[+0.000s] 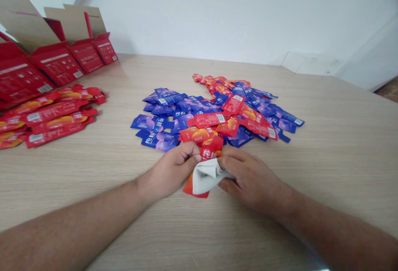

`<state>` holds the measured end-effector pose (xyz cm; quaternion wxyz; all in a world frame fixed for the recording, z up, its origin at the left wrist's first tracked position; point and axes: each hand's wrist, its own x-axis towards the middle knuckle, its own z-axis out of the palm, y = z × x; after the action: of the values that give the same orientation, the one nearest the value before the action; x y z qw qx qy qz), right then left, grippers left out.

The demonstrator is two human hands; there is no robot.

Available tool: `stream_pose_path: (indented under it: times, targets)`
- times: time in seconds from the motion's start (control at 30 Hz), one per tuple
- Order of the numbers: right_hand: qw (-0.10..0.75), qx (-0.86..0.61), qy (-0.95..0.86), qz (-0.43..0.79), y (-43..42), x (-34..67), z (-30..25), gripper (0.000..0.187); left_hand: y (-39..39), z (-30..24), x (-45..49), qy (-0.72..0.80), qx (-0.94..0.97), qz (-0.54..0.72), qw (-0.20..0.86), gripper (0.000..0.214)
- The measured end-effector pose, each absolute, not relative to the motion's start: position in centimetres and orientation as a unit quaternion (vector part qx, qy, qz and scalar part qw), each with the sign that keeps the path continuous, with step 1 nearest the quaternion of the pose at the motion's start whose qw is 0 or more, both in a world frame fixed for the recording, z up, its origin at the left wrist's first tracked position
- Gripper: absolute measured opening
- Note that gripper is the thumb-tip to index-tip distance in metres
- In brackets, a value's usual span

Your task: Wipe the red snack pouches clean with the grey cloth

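Pale table (149,242) beneath, I watch both forearms (102,217) angle inward: left hand (172,167) clamped on a red packet (210,151), right hand (248,175) gripping a white cloth (204,183) over it. Just before the pile (194,107), the packet's long axis points forward, far end leaning right.

The near red sachet (209,151) looks glossy plastic, the pale cloth (205,180) matt and textured; the left boxes (58,60) smooth card, the tabletop (186,238) matt wood grain.
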<state>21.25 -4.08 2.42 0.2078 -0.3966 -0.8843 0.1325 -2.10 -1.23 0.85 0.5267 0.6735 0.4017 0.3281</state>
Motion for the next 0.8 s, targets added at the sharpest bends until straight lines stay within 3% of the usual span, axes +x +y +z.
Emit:
stream_pose_path:
  times: [0.13,0.33,0.5,0.67,0.8]
  targets:
    - [0.240,-0.447,-0.854,0.114,-3.91,21.36,2.38,0.010,-1.20,0.84,-2.08,0.408,0.677,0.322,0.520,0.025]
    - [0.195,-0.382,-0.894,0.131,-4.16,21.25,2.39,0.011,-1.27,0.80,-2.04,0.403,0.669,0.326,0.533,0.025]
    - [0.236,-0.439,-0.860,0.111,-3.73,21.51,2.29,0.009,-1.16,0.77,-2.13,0.409,0.679,0.323,0.517,0.025]
    - [0.203,-0.382,-0.891,0.134,-3.96,21.21,2.36,0.009,-1.22,0.94,-2.09,0.404,0.676,0.325,0.523,0.024]
    - [0.221,-0.422,-0.871,0.124,-3.93,21.30,2.33,0.009,-1.30,1.00,-2.06,0.413,0.675,0.324,0.518,0.025]
